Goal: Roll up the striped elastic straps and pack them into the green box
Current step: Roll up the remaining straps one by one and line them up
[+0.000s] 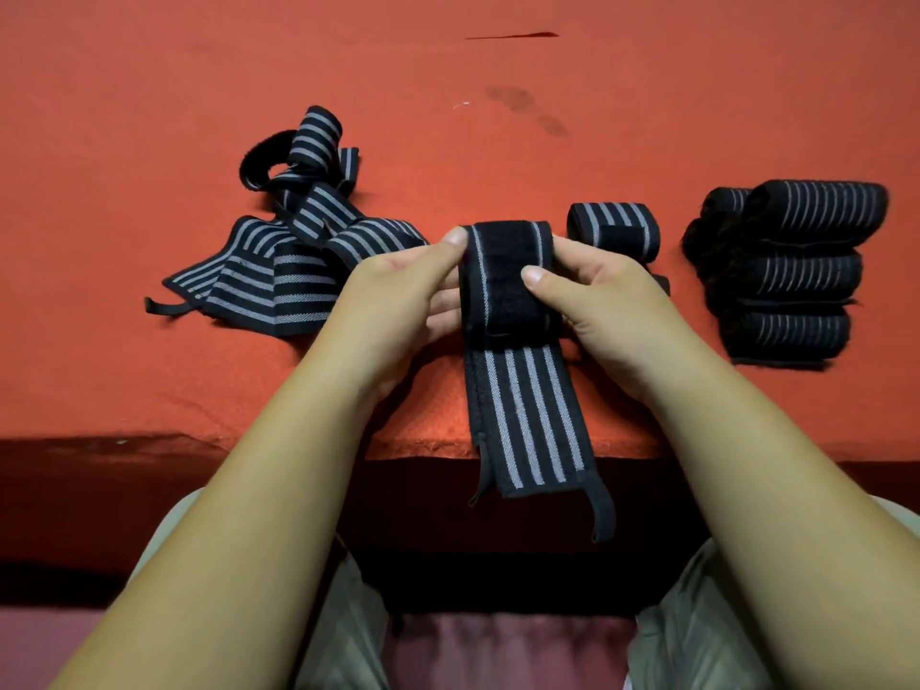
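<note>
Several loose striped straps [279,261] lie heaped at the left of the red cloth-covered table [149,92], within your reach as the unrolled supply. Your left hand [398,286] pinches the left side of the half-rolled strap [508,311], thumb on top and fingers underneath, likely so the coil cannot slacken. Its striped tail [527,425] runs toward you and hangs over the table's front edge, leaving free length to wind in. Your right hand [597,286] pinches the roll's right side the same way, thumb pressed on the black fastening patch [498,261]. Just behind it sits one finished roll [615,229]. Well to the right, a stack of finished rolls [791,271] sits apart from the loose heap. Bare cloth lies beyond your hands. The green box is not in view.
</note>
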A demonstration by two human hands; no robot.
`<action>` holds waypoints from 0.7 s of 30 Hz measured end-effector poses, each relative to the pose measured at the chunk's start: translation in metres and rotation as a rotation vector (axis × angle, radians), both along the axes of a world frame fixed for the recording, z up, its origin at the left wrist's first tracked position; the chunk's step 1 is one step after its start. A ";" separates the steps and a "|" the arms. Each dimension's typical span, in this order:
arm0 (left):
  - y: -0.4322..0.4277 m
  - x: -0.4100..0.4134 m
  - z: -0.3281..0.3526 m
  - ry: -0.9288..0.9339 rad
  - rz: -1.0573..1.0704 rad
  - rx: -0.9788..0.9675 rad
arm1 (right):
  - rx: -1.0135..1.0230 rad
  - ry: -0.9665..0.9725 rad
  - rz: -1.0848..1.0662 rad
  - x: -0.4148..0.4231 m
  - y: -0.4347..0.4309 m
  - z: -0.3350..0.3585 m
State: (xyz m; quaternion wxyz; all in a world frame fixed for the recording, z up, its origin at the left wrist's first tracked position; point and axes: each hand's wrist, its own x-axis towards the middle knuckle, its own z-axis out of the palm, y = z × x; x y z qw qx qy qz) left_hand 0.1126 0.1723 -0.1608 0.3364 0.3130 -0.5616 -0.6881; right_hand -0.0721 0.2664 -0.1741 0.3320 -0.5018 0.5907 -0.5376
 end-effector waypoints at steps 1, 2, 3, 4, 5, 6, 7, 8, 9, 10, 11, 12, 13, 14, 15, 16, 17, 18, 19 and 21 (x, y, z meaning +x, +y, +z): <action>0.001 0.002 0.000 0.011 -0.036 -0.016 | -0.004 0.014 0.013 0.000 0.000 -0.001; 0.001 0.003 0.000 0.012 -0.069 -0.033 | -0.007 0.017 0.022 -0.001 -0.001 -0.002; 0.000 0.004 -0.002 0.005 -0.092 -0.045 | -0.009 0.013 0.031 -0.001 0.000 -0.003; -0.002 0.005 -0.004 -0.009 -0.100 -0.058 | -0.014 0.008 0.036 -0.001 0.000 -0.003; -0.003 0.004 -0.006 -0.024 -0.094 -0.071 | -0.017 0.002 0.045 0.000 0.000 -0.003; -0.004 0.004 -0.008 -0.032 -0.079 -0.086 | -0.014 -0.007 0.045 0.000 0.000 -0.003; -0.005 0.003 -0.008 -0.028 -0.061 -0.095 | -0.004 -0.023 0.035 0.001 0.000 -0.002; -0.006 0.003 -0.008 -0.014 -0.045 -0.094 | 0.010 -0.040 0.028 0.000 0.000 -0.002; -0.006 0.003 -0.009 0.008 -0.032 -0.083 | 0.032 -0.037 0.019 -0.001 0.000 0.000; -0.007 0.003 -0.008 0.029 -0.021 -0.072 | 0.069 -0.008 0.016 -0.003 0.001 0.002; -0.007 0.003 -0.008 0.047 -0.014 -0.065 | 0.121 0.024 0.023 -0.005 0.002 0.004; -0.008 0.003 -0.007 0.060 -0.010 -0.063 | 0.176 0.045 0.032 -0.007 0.004 0.005; -0.008 0.003 -0.006 0.069 -0.013 -0.065 | 0.214 0.057 0.043 -0.010 0.005 0.005; -0.008 0.003 -0.006 0.071 -0.018 -0.069 | 0.220 0.065 0.044 -0.012 0.006 0.005; -0.008 0.003 -0.005 0.065 -0.027 -0.076 | 0.209 0.081 0.036 -0.012 0.007 0.005; -0.008 0.003 -0.004 0.045 -0.041 -0.089 | 0.192 0.106 0.022 -0.013 0.007 0.004; -0.008 0.004 -0.003 0.013 -0.059 -0.104 | 0.178 0.143 0.002 -0.014 0.007 0.002; -0.007 0.004 -0.003 -0.023 -0.084 -0.118 | 0.166 0.181 -0.022 -0.013 0.006 0.001; -0.007 0.005 -0.002 -0.057 -0.113 -0.130 | 0.154 0.206 -0.040 -0.012 0.006 0.000; -0.006 0.006 -0.003 -0.105 -0.150 -0.154 | 0.155 0.234 -0.049 -0.007 0.007 0.000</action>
